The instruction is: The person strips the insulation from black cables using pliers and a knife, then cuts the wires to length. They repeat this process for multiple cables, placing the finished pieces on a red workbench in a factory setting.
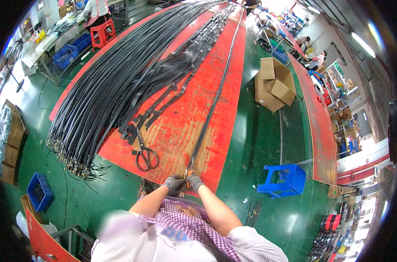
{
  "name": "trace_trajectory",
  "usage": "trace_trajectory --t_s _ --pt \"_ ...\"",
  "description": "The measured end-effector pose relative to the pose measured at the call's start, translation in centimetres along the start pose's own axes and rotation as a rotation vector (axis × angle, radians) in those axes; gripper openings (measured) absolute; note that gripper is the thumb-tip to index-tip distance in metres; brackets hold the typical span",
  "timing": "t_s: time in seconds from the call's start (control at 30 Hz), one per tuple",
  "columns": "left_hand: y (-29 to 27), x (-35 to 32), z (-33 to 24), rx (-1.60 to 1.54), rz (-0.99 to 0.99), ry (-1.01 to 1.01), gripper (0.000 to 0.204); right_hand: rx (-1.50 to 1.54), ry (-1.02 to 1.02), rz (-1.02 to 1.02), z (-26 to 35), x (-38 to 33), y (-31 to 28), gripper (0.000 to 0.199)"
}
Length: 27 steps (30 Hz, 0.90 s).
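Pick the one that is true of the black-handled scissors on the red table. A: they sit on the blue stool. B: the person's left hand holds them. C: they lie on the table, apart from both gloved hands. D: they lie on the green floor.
C: the scissors lie flat on the red table, to the left of the left hand and right hand, which meet at the near end of a single black strap.

Grey gloves (173, 183), white short sleeves, purple checked apron
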<state>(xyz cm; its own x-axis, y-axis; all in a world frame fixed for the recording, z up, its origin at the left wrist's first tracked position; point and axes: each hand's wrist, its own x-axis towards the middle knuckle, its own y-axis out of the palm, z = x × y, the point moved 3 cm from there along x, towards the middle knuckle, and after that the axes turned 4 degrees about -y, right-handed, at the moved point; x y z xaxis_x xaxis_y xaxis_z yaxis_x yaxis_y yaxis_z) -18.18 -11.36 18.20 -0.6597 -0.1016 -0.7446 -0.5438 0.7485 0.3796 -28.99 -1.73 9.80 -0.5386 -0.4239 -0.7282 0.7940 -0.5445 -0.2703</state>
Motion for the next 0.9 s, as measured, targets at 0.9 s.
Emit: trace_trajectory --t_s 0.9 --pt "-4.2 6.2 5.1 0.242 0.030 0.214 0.014 -0.049 -0.447 -0.149 9.3 -8.1 -0.3 0.017"
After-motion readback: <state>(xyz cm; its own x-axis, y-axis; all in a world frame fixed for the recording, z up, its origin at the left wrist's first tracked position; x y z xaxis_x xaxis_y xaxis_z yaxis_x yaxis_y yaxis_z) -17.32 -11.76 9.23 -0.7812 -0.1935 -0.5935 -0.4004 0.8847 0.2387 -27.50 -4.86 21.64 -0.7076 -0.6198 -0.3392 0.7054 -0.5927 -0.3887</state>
